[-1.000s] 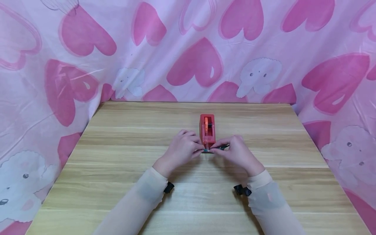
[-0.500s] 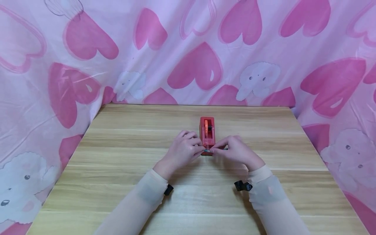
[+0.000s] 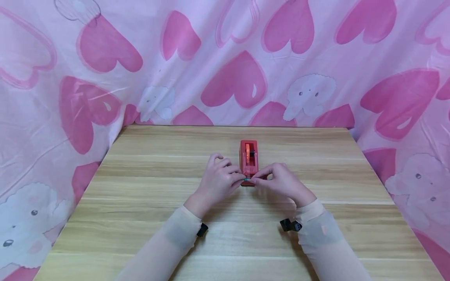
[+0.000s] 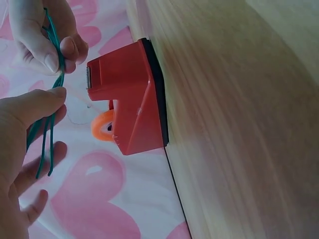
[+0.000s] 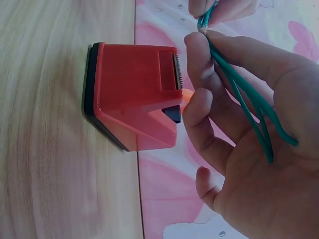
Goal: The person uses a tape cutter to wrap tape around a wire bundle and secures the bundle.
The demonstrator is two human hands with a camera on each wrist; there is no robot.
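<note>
A small bundle of thin green wires [image 5: 249, 92] is stretched between my two hands, just above the front of a red tape dispenser [image 3: 249, 168]. My left hand [image 3: 219, 177] pinches one side of the bundle between thumb and forefinger, its other fingers fanned out. Thumb and forefinger of my right hand [image 3: 283, 181] pinch the other side, and loose ends cross its palm in the right wrist view. A small shiny tan patch shows on the bundle between the fingertips. The dispenser's toothed cutter [image 4: 88, 78] faces the hands.
The dispenser stands on a wood-grain table [image 3: 232, 242], with an orange tape roll [image 4: 102, 125] seated in it. A pink curtain [image 3: 232, 35] printed with hearts rises behind the table and along its sides. Dark wrist cameras [image 3: 291, 225] are strapped below the sleeves.
The left hand's outer fingers have lifted and spread apart. The right hand has turned slightly, and less of the bundle shows beside it. Both pinches stay in front of the dispenser.
</note>
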